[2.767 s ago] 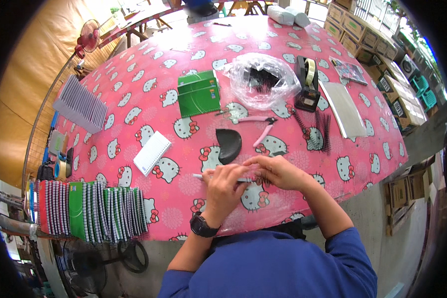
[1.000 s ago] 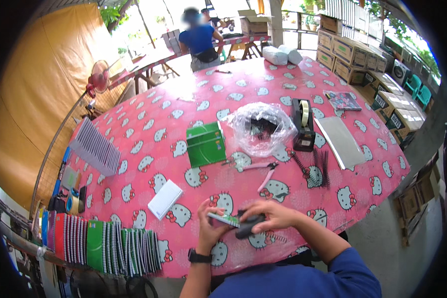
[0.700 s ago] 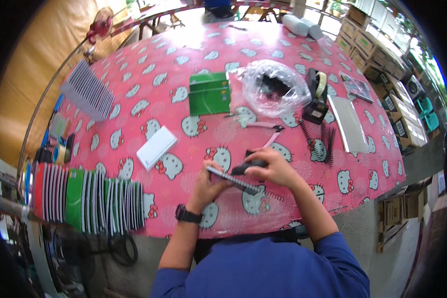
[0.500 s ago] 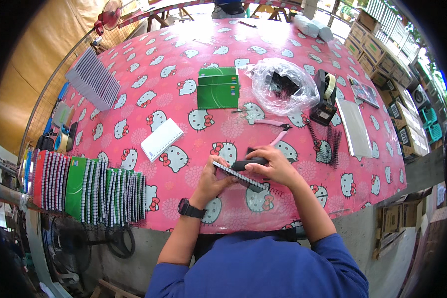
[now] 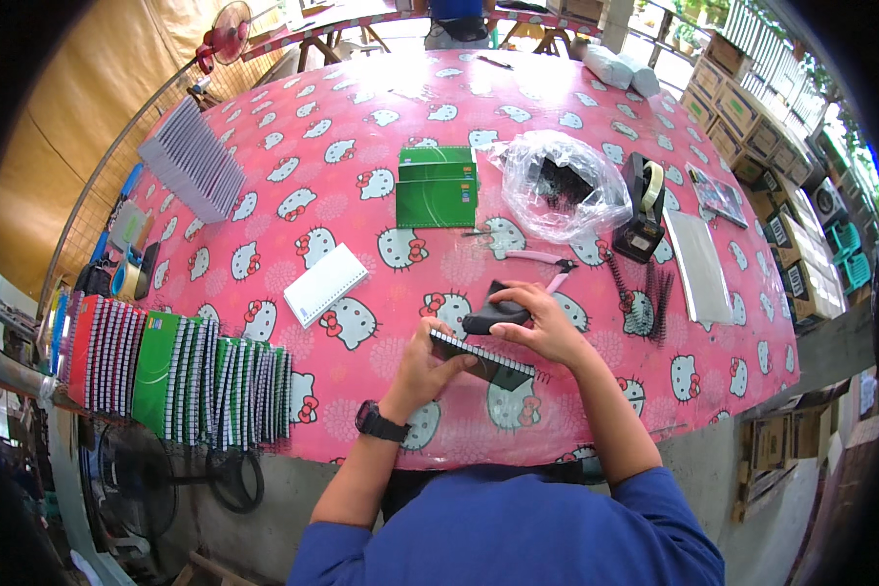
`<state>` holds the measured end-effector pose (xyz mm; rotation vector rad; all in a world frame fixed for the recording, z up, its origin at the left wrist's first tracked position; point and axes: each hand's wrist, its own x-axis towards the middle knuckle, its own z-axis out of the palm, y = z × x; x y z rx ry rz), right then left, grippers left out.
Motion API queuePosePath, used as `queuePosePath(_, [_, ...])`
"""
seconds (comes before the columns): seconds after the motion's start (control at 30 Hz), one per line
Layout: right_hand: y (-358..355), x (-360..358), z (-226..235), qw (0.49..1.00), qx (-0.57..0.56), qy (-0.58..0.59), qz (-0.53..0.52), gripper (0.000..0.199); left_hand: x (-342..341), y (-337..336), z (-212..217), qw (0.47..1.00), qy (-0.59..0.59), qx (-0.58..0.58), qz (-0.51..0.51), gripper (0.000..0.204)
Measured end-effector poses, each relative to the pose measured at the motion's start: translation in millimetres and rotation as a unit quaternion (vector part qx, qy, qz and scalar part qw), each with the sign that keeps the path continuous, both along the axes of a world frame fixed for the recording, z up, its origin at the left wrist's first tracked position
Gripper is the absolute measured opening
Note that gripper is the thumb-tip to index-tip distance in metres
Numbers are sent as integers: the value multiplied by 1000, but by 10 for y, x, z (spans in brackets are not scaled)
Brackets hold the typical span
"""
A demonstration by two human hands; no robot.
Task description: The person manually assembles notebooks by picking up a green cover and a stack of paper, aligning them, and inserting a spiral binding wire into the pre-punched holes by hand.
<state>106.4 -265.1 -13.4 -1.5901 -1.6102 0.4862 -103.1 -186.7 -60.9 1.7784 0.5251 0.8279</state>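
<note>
My left hand (image 5: 422, 373) is closed around a small notebook (image 5: 483, 358), gripping it by its left part. The notebook is tilted, and its punched edge faces up with a black spiral coil wound along it. A short loose end of the coil (image 5: 545, 374) sticks out at the right. My right hand (image 5: 542, 320) is wrapped around a black hand-held tool (image 5: 495, 314), whose exact kind I cannot make out. The tool's blunt end lies just above the notebook's spine. Beyond my right hand lie pliers with pink handles (image 5: 537, 257).
A white punched pad (image 5: 325, 284) and green covers (image 5: 437, 200) lie ahead. Finished-looking spiral notebooks (image 5: 186, 376) stand in a row at left, below a pad stack (image 5: 193, 161). Rightward are a plastic bag (image 5: 566, 186), tape dispenser (image 5: 640, 210) and loose black coils (image 5: 645, 298).
The coil's loose end at the right of the notebook looks shorter. My right hand has turned the black tool slightly, and its blunt end has lifted off the spine a little. The view has shifted slightly.
</note>
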Motion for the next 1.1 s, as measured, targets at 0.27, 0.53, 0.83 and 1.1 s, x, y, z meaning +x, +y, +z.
queuePosePath(0.27, [-150,-536,440,994,85,61,23,26,76,-175,501,995,37,80,51,32])
queuePosePath(0.53, [-176,-569,445,983,153,96,9,25,-32,-274,660,997,-51,-3,63,17])
queuePosePath(0.83, [-166,-564,503,978,175,66,95,11,-78,-375,798,977,-112,-166,76,33])
queuePosePath(1.1, [-183,-633,404,979,153,37,133,15,-188,-328,600,983,-83,-129,97,30])
